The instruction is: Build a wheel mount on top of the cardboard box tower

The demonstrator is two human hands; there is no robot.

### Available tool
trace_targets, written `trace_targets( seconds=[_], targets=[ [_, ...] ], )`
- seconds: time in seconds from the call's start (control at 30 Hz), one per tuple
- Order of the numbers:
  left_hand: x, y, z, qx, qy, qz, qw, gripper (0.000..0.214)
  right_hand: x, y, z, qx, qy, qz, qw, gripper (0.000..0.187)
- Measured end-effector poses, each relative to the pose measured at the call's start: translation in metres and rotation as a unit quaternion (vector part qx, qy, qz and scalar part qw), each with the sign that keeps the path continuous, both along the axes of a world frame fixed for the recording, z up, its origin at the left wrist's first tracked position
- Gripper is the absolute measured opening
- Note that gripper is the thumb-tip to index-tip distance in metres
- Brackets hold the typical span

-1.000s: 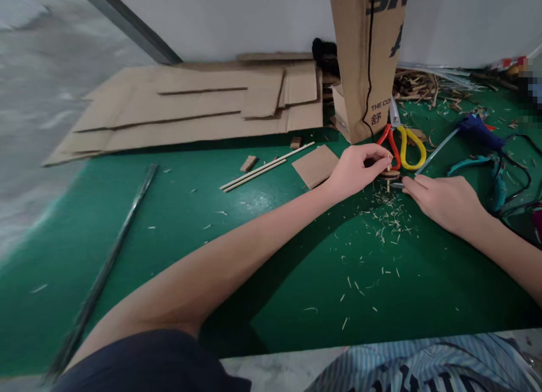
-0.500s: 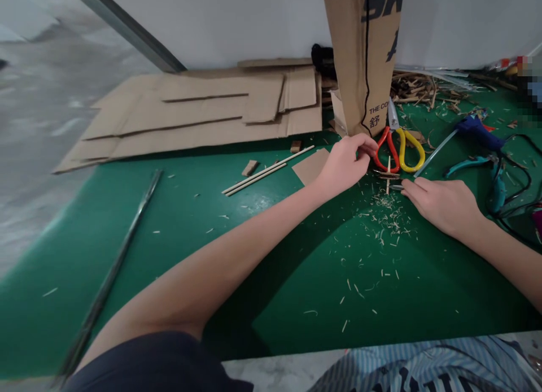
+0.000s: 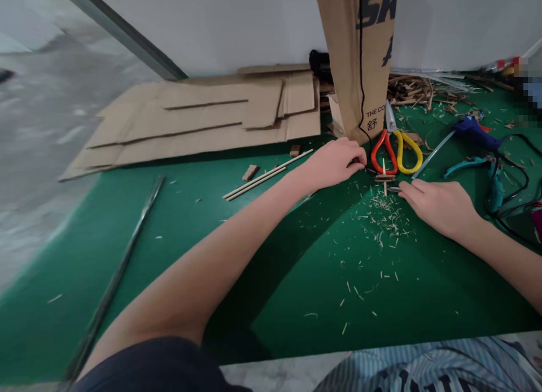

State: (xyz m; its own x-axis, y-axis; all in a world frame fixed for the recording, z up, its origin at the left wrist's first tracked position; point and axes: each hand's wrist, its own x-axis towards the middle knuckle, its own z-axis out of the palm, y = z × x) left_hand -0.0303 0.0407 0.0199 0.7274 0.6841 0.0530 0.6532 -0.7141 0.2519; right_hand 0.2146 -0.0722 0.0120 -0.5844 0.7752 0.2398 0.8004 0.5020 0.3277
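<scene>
my right hand grips a slim metal-tipped tool; the rest of it is hidden in my grasp. its tip lies just beside a small brown piece crossed by a pale stick, right of centre on the bench, nearer its far edge; contact cannot be confirmed. my left hand is curled near the base of the carton, apart from the piece; whether it holds anything, i cannot tell.

caution: sideways force from the tool could tip or slide the piece, since my left hand does not steady it. loose shavings toward the near edge could promote slipping. the scissors just beyond could be knocked by overreach.

markings: the carton, by the far edge, reads "sk", cut off at its side; below, "the co" and "舒".
</scene>
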Motion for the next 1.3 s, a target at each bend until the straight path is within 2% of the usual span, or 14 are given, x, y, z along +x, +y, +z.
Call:
trace_targets(
  seconds=[0.23,0.3,0.37,0.43,0.53,0.73,0.8,0.93,1.1,1.3],
  targets=[
    [0.002,-0.009,0.008,0.136,0.085,0.09,0.983,0.029,0.0,0.0,-0.002,0.018,0.004,0.012,1.0,0.026],
    [0.006,-0.014,0.009,0.158,0.061,0.1,0.981,0.03,0.001,0.0,-0.003,0.019,0.005,0.012,1.0,0.025],
    [0.011,-0.02,0.007,0.153,-0.002,0.093,0.984,0.03,0.001,0.0,-0.003,0.023,0.004,0.013,1.0,0.023],
    [0.016,-0.025,0.004,0.099,-0.095,0.089,0.987,0.029,0.002,0.0,-0.004,0.029,0.005,0.017,0.999,0.022],
    [0.025,-0.03,-0.001,-0.028,-0.219,0.096,0.971,0.026,0.003,-0.001,-0.004,0.031,0.007,0.022,0.999,0.023],
    [0.03,-0.034,-0.009,-0.204,-0.323,0.056,0.923,0.031,0.001,-0.002,-0.001,0.0,0.0,0.009,1.0,0.026],
    [0.03,-0.033,-0.01,-0.218,-0.354,0.055,0.908,0.028,-0.001,-0.001,-0.001,-0.007,0.003,0.009,1.0,0.026],
    [0.03,-0.032,-0.009,-0.217,-0.367,0.068,0.902,0.018,-0.005,0.0,0.0,-0.008,0.018,0.006,1.0,0.032],
    [0.033,-0.033,-0.009,-0.283,-0.433,0.068,0.853,0.014,-0.004,0.0,0.0,-0.033,0.027,-0.025,0.999,0.036],
    [0.032,-0.033,-0.013,-0.319,-0.42,0.074,0.846,0.012,-0.004,-0.001,0.004,-0.075,0.024,-0.053,0.996,0.042]
  ],
)
